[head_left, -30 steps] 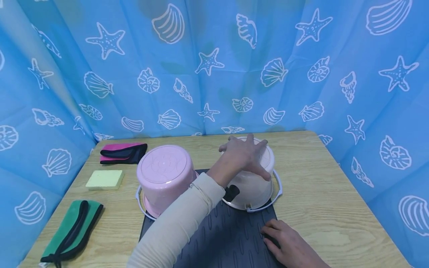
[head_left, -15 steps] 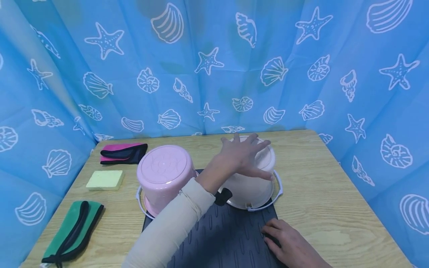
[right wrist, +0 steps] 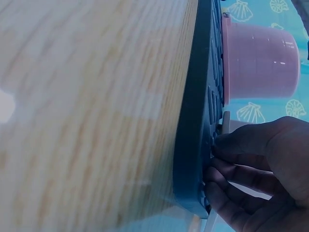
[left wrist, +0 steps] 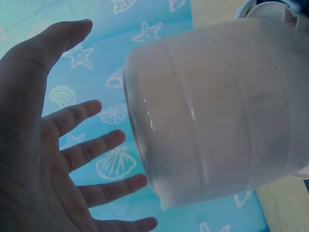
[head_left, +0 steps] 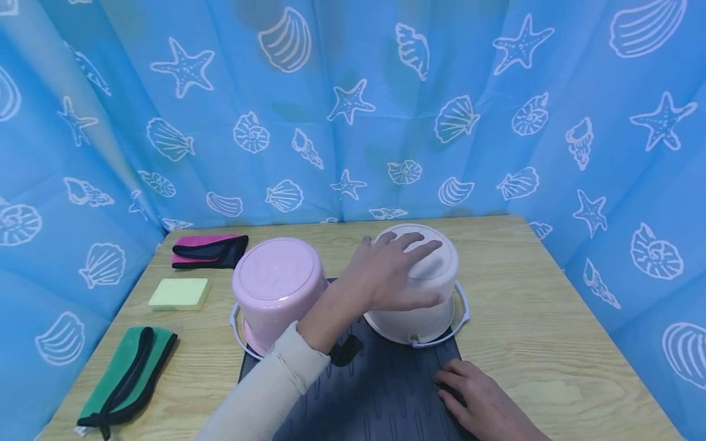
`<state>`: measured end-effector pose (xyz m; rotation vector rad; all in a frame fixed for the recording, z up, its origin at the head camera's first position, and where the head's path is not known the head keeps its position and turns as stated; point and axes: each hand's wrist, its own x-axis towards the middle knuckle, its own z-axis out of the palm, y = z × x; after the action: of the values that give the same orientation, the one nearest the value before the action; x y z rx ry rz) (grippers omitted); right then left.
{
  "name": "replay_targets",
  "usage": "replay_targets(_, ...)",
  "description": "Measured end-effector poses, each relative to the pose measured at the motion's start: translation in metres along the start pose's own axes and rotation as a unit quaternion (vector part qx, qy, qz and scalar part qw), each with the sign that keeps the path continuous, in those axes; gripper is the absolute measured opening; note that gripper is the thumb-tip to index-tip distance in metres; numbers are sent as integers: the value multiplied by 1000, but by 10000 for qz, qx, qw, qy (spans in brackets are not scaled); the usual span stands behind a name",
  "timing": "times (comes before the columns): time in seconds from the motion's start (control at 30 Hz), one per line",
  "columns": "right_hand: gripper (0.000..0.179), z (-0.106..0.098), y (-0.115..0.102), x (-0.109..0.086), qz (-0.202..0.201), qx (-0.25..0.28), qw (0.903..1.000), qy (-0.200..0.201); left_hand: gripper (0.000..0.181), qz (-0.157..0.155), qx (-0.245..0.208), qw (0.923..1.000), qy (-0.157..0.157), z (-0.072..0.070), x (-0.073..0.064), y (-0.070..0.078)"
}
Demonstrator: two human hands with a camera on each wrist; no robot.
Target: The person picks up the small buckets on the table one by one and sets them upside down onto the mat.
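Observation:
My left hand (head_left: 383,275), its fingers spread, hovers over the near left side of an upside-down white bucket (head_left: 441,266). In the left wrist view a gap shows between the palm and the bucket's base (left wrist: 149,125). The bucket stands rim-down on the far part of a dark ribbed mat (head_left: 380,398), its handle lying round it. Beside it on the left is an upturned pink bucket (head_left: 278,272), partly behind my left forearm. My right hand (head_left: 477,392) rests on the mat's right edge; in the right wrist view its loosely bent fingers (right wrist: 231,198) touch the ribbed surface.
Along the table's left side lie a folded pink-and-black cloth item (head_left: 209,250), a pale yellow sponge (head_left: 179,294) and a green item with black trim (head_left: 127,373). The wooden table (head_left: 529,306) backs onto a blue shell-print curtain (head_left: 353,141).
My left hand has drawn back from the white bucket's base, leftward and nearer to me, uncovering more of it. Both buckets stay in place, and the right hand has kept its place on the mat.

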<state>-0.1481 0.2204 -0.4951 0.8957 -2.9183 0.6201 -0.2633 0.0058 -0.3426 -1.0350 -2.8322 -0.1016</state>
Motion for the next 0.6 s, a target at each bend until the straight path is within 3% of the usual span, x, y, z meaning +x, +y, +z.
replay_targets(0.4, 15, -2, -1, 2, -16, 18, 10000, -19, 80, 112, -82, 9973, 722, 4, -44, -3)
replay_targets(0.6, 15, -3, -3, 3, 5, 32, 10000, -76, 73, 522, -306, 9867, 1510, 9, -68, -9)
